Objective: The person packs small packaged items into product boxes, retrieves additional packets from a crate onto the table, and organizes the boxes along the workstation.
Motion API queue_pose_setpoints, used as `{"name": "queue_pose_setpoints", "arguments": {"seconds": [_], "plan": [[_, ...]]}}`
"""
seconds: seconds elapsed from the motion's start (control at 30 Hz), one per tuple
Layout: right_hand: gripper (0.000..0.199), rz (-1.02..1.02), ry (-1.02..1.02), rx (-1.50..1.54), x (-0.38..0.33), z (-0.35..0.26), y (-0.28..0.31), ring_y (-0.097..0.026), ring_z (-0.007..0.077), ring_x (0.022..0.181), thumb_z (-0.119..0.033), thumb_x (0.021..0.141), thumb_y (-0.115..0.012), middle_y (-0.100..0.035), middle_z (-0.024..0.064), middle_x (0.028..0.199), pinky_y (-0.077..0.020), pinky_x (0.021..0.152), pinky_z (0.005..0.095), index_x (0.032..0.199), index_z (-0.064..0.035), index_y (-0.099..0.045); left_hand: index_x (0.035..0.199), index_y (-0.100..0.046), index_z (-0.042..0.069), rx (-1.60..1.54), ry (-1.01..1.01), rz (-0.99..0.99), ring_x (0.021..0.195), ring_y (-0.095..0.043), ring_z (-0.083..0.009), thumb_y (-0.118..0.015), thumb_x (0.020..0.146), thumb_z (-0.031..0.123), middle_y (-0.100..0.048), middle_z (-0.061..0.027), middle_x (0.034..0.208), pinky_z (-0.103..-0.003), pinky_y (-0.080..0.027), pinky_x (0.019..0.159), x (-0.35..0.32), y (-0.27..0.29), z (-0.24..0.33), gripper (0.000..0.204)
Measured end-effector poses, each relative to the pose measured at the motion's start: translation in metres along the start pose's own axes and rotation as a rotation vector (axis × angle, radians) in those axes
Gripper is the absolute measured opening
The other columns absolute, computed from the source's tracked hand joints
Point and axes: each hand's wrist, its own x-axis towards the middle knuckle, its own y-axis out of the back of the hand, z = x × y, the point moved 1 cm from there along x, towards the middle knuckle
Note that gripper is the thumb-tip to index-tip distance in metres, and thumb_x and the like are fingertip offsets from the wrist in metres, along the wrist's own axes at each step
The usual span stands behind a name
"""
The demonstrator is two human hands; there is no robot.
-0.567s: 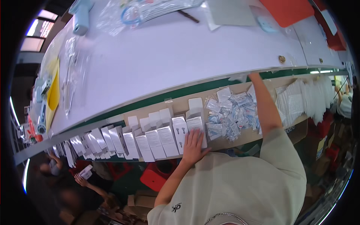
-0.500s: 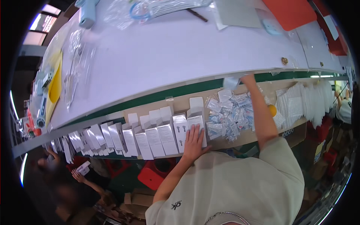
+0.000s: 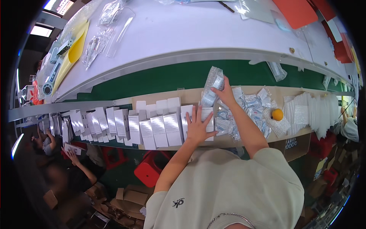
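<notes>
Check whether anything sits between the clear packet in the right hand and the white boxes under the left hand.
Nothing visible does. The right hand holds the clear packet raised just above and right of the white boxes that the left hand presses flat. Only bare cardboard surface lies between.

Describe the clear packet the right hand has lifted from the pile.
The clear plastic packet looks like a crinkled, glossy transparent bag with pale contents that cannot be made out. It is held upright, slightly tilted, above the green belt strip and the cardboard ledge. The right hand grips its lower right edge with the fingers. Nothing else touches it; the pile of similar packets lies to its right.
</notes>
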Motion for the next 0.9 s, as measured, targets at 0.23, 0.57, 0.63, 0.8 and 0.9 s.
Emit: {"name": "queue_pose_setpoints", "arguments": {"seconds": [0.23, 0.57, 0.63, 0.8, 0.9], "plan": [[0.063, -0.372, -0.161, -0.185, -0.001, -0.009, 0.008, -0.063, 0.0267, 0.109, -0.026, 0.08, -0.082, -0.063, 0.0159, 0.123, -0.0479, 0.096, 0.0395, 0.133, -0.0058, -0.052, 0.144, -0.051, 0.032, 0.0, -0.013, -0.021, 0.145, -0.018, -0.0493, -0.076, 0.064, 0.068, -0.024, -0.0265, 0.156, -0.074, -0.015, 0.107, 0.004, -0.005, 0.005, 0.091], [0.032, -0.73, 0.248, -0.993, -0.053, -0.057, 0.047, -0.063, 0.0326, 0.092, -0.029, 0.075, -0.078, -0.064, 0.0102, 0.091, -0.0493, 0.08, 0.0464, 0.102, -0.0134, -0.07, 0.144, -0.051, 0.03, -0.008, 0.012, -0.008, 0.149, -0.009, -0.047, -0.074, 0.066, 0.069, -0.015, -0.0308, 0.159, -0.073, -0.01, 0.11, -0.008, -0.007, -0.002, 0.09], [0.033, -0.991, 0.135, -1.201, -0.088, -0.058, 0.049, -0.063, 0.0317, 0.091, -0.027, 0.073, -0.078, -0.063, 0.0093, 0.087, -0.049, 0.079, 0.0465, 0.103, -0.0144, -0.07, 0.144, -0.051, 0.03, -0.011, 0.0, -0.009, 0.149, -0.008, -0.0469, -0.073, 0.067, 0.069, -0.014, -0.0312, 0.159, -0.073, -0.01, 0.11, -0.007, -0.006, -0.001, 0.09], [0.034, -0.668, 0.353, -1.084, -0.111, -0.025, 0.065, -0.067, 0.0308, 0.082, -0.028, 0.074, -0.079, -0.066, 0.0097, 0.08, -0.0514, 0.072, 0.0443, 0.102, -0.0119, -0.069, 0.144, -0.052, 0.03, -0.039, 0.007, -0.04, 0.149, -0.008, -0.0464, -0.074, 0.067, 0.068, -0.014, -0.0309, 0.159, -0.072, -0.01, 0.111, -0.008, -0.004, 0.003, 0.089], [0.043, -0.512, 0.1, -0.858, -0.087, -0.064, 0.058, -0.066, 0.027, 0.075, -0.024, 0.078, -0.079, -0.067, 0.01, 0.08, -0.0513, 0.067, 0.0389, 0.116, -0.0106, -0.066, 0.144, -0.051, 0.03, -0.04, 0.027, -0.016, 0.15, -0.008, -0.0463, -0.075, 0.067, 0.067, -0.014, -0.031, 0.159, -0.072, -0.01, 0.111, -0.005, -0.004, -0.006, 0.089]]}}
